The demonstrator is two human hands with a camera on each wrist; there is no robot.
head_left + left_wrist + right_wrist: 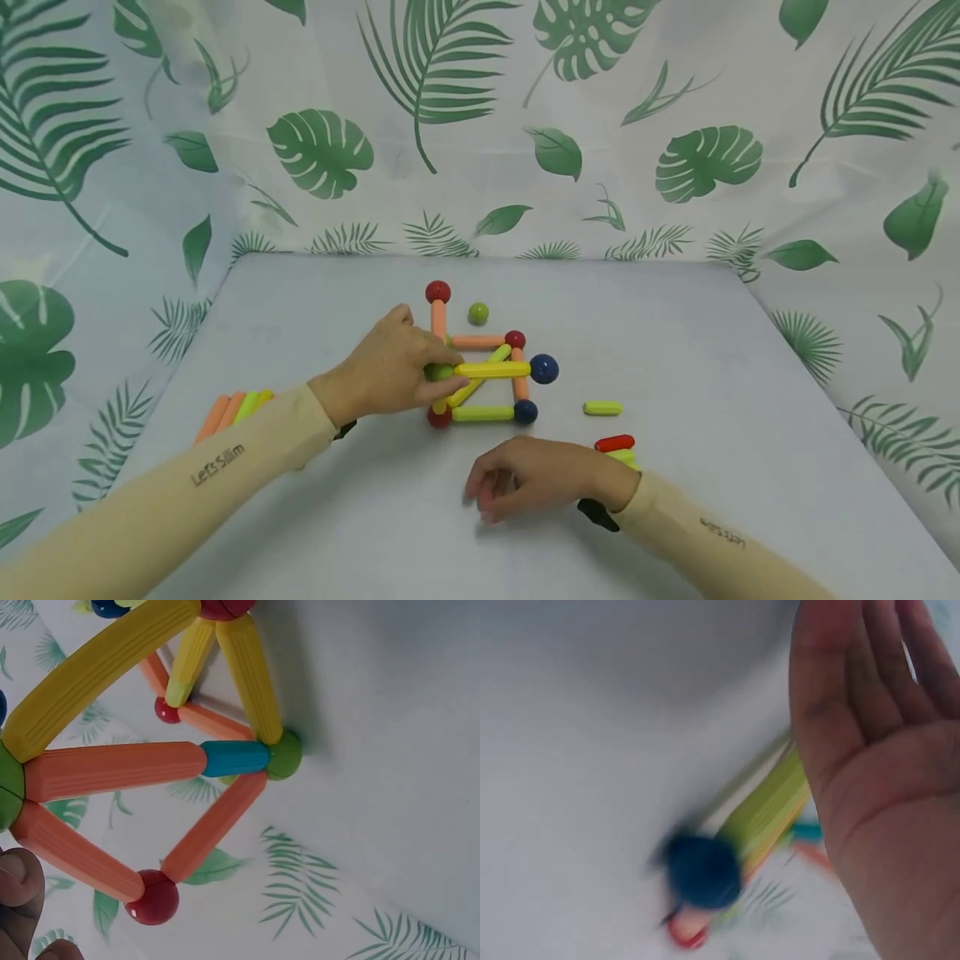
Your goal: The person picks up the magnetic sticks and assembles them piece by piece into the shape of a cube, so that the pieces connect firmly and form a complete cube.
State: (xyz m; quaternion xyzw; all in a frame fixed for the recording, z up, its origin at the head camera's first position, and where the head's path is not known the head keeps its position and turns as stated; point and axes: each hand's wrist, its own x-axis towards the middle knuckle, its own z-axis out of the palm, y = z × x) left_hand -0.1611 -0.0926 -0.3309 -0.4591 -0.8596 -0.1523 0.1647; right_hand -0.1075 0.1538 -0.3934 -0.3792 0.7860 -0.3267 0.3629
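Observation:
A frame of magnetic rods and balls stands at mid-table. My left hand [390, 367] pinches the green ball [440, 372] at its raised corner, thumb and index finger on either side. From that ball a yellow rod [493, 370] runs right to a blue ball [544, 369]. Orange rods [112, 771] also meet the green ball, one joined to a short teal rod [237, 758]. A red ball [438, 292] tops the far side. My right hand [536, 477], fingers loosely curled, hovers in front of the frame and holds nothing; its wrist view is blurred.
A loose green ball [478, 313] lies behind the frame. To the right are a short lime rod [602, 407] and a red rod [615, 443], with more lime pieces by the right wrist. Orange rods [213, 418] lie beside the left forearm. A leaf-print cloth [480, 183] hangs behind.

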